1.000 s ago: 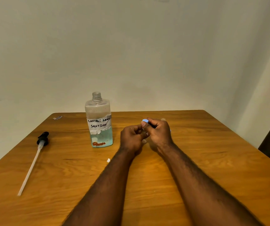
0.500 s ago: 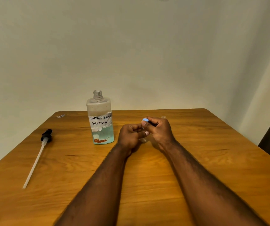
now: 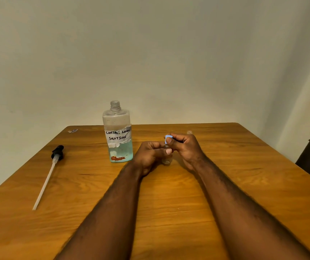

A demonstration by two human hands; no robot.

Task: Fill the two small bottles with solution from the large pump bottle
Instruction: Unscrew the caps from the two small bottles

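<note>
While the pump lies at far left and the contact lens solution bottle stands left of centre, the left hand grips a small clear bottle mid-frame, the right hand pinching its blue cap.

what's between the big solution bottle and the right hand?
Head view: the left hand, gripping a small clear bottle whose blue cap the right hand pinches.
</note>
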